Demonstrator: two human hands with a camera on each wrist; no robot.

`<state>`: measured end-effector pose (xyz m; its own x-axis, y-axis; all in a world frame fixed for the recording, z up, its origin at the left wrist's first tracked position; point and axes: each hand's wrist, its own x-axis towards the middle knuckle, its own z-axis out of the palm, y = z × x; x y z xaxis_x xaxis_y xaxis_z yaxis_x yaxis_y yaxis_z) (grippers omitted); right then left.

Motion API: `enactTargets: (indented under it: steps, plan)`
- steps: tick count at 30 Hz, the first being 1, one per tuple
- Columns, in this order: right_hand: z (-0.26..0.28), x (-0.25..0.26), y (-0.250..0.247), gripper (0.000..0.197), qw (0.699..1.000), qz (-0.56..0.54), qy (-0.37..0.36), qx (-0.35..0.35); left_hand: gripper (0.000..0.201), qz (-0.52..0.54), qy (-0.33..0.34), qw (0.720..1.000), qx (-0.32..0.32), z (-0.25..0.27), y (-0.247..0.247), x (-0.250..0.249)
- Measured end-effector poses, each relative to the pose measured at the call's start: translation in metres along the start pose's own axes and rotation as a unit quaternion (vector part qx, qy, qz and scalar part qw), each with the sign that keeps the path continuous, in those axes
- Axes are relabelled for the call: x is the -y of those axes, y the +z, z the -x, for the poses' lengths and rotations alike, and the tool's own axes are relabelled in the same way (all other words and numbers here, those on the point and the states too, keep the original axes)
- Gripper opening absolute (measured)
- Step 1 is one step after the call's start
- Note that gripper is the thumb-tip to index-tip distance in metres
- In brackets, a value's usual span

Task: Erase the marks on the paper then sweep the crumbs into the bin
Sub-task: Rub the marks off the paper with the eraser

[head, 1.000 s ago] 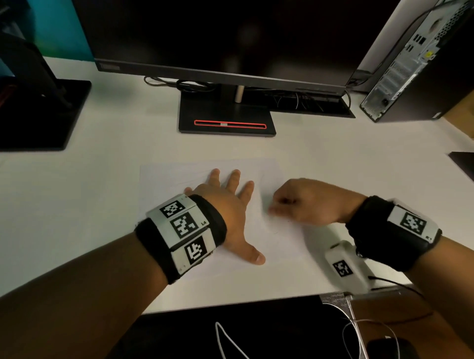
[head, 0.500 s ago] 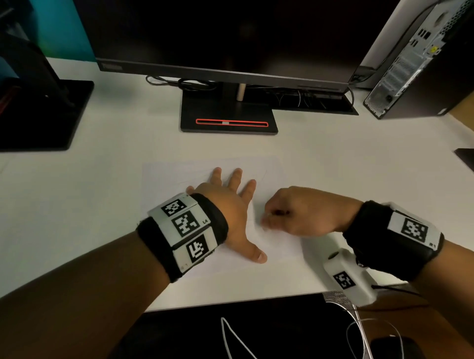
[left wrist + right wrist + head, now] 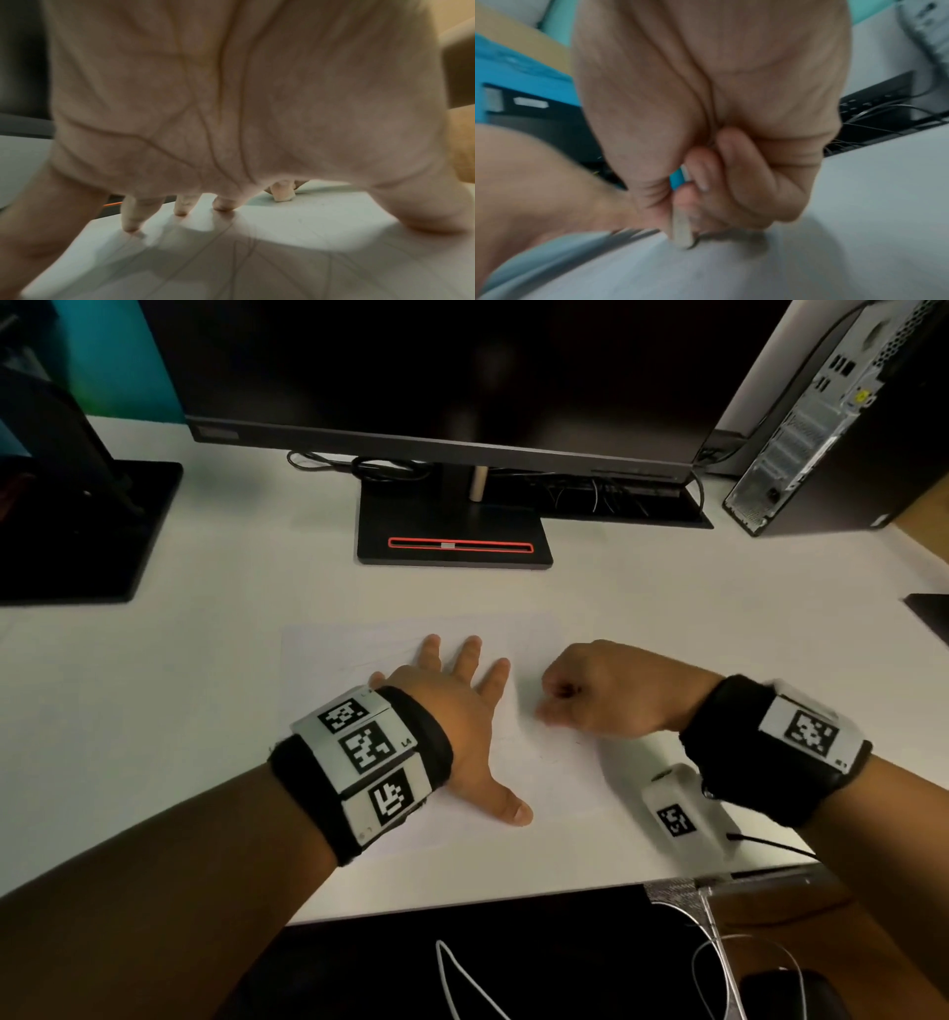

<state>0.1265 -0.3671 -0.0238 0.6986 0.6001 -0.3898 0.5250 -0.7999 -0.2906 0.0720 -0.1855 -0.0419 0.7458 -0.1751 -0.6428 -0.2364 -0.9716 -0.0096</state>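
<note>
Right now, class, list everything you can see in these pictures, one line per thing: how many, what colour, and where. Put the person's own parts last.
Paper: one, white, flat on the desk in front of the person, faint lines on it.
Eraser: one, pale with a blue sleeve, its tip on the paper.
Desk: one, white.
Monitor: one, black, at the back middle, red-outlined slot in its base.
Second stand: one, black, back left.
Computer tower: one, grey and black, back right.
Cables: several, black, behind the monitor base.
Wristbands: two, black with white coded tags.
Left hand: flat, fingers spread, pressing the paper.
Right hand: curled, grip on the eraser.
</note>
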Motion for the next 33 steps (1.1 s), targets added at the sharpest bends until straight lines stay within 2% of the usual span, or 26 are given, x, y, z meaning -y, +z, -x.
enactTargets:
  steps: [2,6,8,11,13,16,21,24,26,30,33]
  plan:
    - [0.004,0.006,0.01,0.036,0.996,0.036,-0.059,-0.057,0.148,0.001,0.001,1.0,-0.001,0.0,0.001,0.001]
    - [0.012,0.006,0.016,0.039,0.981,0.015,-0.136,-0.138,0.139,0.002,0.006,1.0,-0.004,0.0,0.001,0.001]
    - [0.016,0.008,0.018,0.029,0.979,0.014,-0.156,-0.131,0.137,0.003,0.009,1.0,-0.005,0.0,0.001,0.001]
    - [0.026,0.006,0.023,0.019,0.982,0.016,-0.177,-0.061,0.136,0.007,0.011,1.0,-0.002,0.002,0.0,0.0]
    - [0.028,-0.002,0.019,0.018,0.985,0.017,-0.164,-0.058,0.136,0.007,0.007,1.0,0.003,0.004,-0.001,0.0]
    - [0.021,-0.011,0.014,0.021,0.984,0.043,-0.124,-0.123,0.136,0.007,0.003,1.0,0.007,0.004,-0.003,-0.002]
    - [0.023,0.0,0.02,0.023,0.985,0.011,-0.167,-0.045,0.135,0.01,0.0,1.0,0.005,0.004,-0.002,-0.003]
    - [0.016,-0.01,0.009,0.023,0.988,0.016,-0.13,-0.083,0.136,0.013,0.001,1.0,0.004,0.005,-0.002,-0.002]
    - [0.012,-0.009,0.011,0.022,0.986,0.022,-0.131,-0.105,0.135,0.014,0.002,1.0,0.003,0.005,-0.002,-0.003]
    - [0.02,0.001,0.021,0.023,0.981,0.02,-0.181,-0.06,0.136,0.014,0.002,1.0,0.005,0.003,-0.001,-0.003]
    - [0.015,-0.007,0.012,0.024,0.984,0.022,-0.145,-0.097,0.136,0.014,0.005,1.0,0.002,0.003,-0.001,-0.002]
